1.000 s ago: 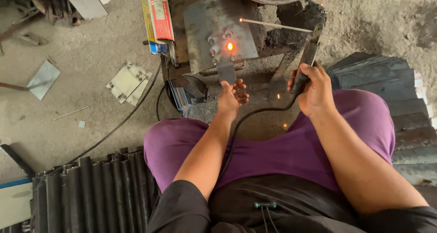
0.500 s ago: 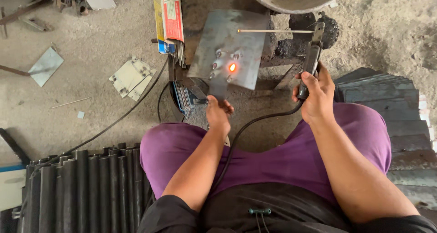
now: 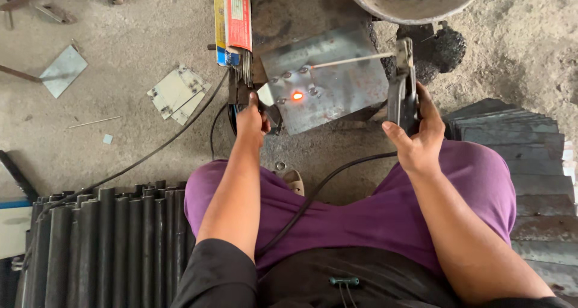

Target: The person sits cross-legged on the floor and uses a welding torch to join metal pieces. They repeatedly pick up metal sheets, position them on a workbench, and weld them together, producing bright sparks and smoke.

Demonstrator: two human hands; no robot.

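A grey steel plate [image 3: 337, 85] lies on a stand in front of my knees, and a small weld spot [image 3: 297, 95] on it glows orange. My left hand [image 3: 251, 120] is at the plate's left edge, pinching a small light metal piece [image 3: 265, 95] against it. To the right of the plate, my right hand [image 3: 416, 136] grips a dark electrode holder [image 3: 401, 88]. Its thin welding rod [image 3: 352, 60] points left across the plate, with the tip above and apart from the glowing spot. A black cable [image 3: 325, 184] runs from the holder over my purple trousers.
An open box of welding rods [image 3: 232, 19] stands left of the plate. Black ribbed bars [image 3: 102, 242] are stacked at my left and grey metal sheets [image 3: 530, 157] at my right. A round metal pan [image 3: 415, 1] sits beyond the plate. Small plates [image 3: 177, 91] lie on the concrete floor.
My left hand has risen from near my knee to the plate's left edge. My right hand has lifted the holder, so the rod lies over the plate. The glow has shrunk.
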